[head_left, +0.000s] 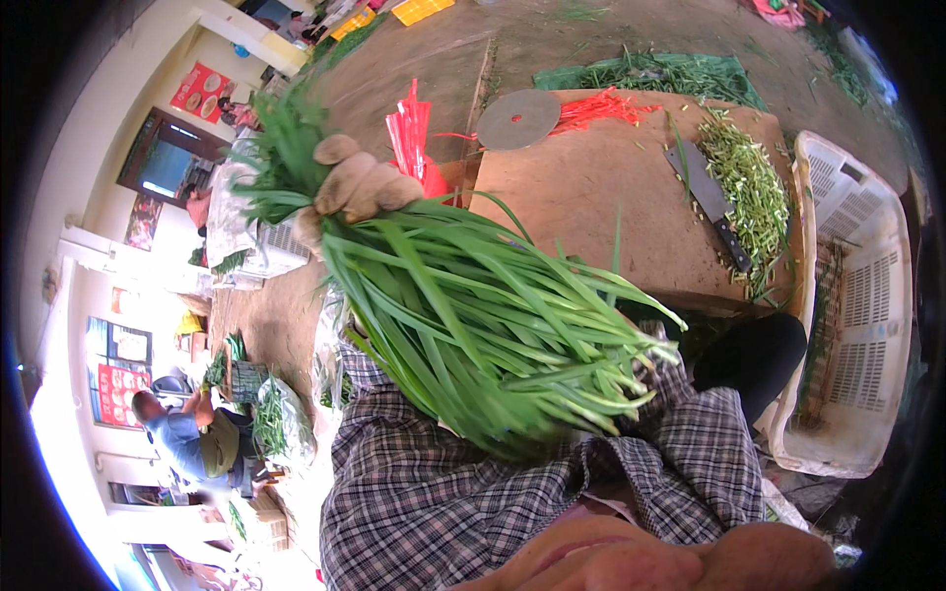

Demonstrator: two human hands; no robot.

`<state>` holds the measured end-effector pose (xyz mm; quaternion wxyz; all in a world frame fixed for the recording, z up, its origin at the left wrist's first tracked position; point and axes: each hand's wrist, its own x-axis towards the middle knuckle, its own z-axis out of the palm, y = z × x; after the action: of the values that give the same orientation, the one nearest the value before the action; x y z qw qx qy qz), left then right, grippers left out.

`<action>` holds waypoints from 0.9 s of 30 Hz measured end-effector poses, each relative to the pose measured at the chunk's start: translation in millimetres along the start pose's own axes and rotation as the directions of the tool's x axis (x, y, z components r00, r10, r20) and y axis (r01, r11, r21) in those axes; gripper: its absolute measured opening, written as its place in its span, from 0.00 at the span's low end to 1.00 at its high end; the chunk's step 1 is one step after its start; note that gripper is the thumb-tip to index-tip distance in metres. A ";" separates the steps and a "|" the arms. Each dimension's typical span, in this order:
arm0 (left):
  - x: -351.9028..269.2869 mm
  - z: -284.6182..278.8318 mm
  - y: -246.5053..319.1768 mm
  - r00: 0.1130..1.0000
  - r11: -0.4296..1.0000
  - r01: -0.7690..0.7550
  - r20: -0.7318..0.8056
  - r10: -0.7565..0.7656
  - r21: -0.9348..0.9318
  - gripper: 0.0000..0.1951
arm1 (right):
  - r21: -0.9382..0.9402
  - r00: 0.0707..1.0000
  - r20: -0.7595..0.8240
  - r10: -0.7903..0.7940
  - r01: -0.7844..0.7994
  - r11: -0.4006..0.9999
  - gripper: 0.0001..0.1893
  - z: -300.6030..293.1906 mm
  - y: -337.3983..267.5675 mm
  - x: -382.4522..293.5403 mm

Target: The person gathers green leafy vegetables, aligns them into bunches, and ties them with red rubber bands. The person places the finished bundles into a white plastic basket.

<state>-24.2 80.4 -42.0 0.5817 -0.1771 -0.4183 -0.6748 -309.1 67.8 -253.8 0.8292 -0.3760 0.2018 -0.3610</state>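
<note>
My left hand, in what looks like a tan fabric glove, grips a thick bundle of garlic chives near the leafy tips. From the hand the long flat leaves hang down across my lap, with the pale cut ends at the lower right. The tips stick out beyond the fist at the upper left. My right hand is out of view, perhaps behind the bundle. Beyond the leaves lies a wooden board. On its right side a cleaver with a black handle rests against a heap of chopped stem ends.
A grey round disc lies on red plastic strips at the board's far edge. More red strips stand upright to its left. A white plastic crate is at the right. At the left a person sits among greens.
</note>
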 end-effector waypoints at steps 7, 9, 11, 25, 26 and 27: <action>-23.1 -6.7 -5.0 0.836 0.904 -0.099 -0.457 0.303 0.417 0.26 | -0.857 0.919 0.250 -0.306 0.357 0.372 0.22 -13.8 47.9 -33.6; -20.4 -11.7 4.6 0.861 0.933 -0.096 -0.442 0.253 0.346 0.25 | -0.888 0.848 0.388 -0.361 0.449 0.100 0.22 -17.8 48.4 -37.4; -18.0 -15.2 16.3 0.853 0.968 -0.138 -0.472 0.223 0.208 0.24 | -0.812 0.896 0.314 -0.314 0.425 0.400 0.17 -27.5 40.2 -44.9; 24.5 -45.9 5.2 0.623 0.584 0.160 -0.541 0.565 0.796 0.15 | -0.567 0.896 0.044 -0.442 0.387 0.727 0.29 -25.6 -30.2 -15.2; 28.6 -50.2 8.5 0.589 0.594 0.176 -0.567 0.576 0.785 0.15 | -0.663 0.867 0.093 -0.490 0.421 0.618 0.30 -23.0 -23.2 -9.9; 34.9 -54.1 14.0 0.618 0.580 0.187 -0.554 0.558 0.793 0.15 | -0.844 0.757 0.264 -0.597 0.481 0.237 0.32 -19.1 -14.6 -1.8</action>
<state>-6.8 16.9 -43.5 0.7896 0.3533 -0.3605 -0.3489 -328.4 53.3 -254.7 0.3218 -0.7694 0.2616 -0.4858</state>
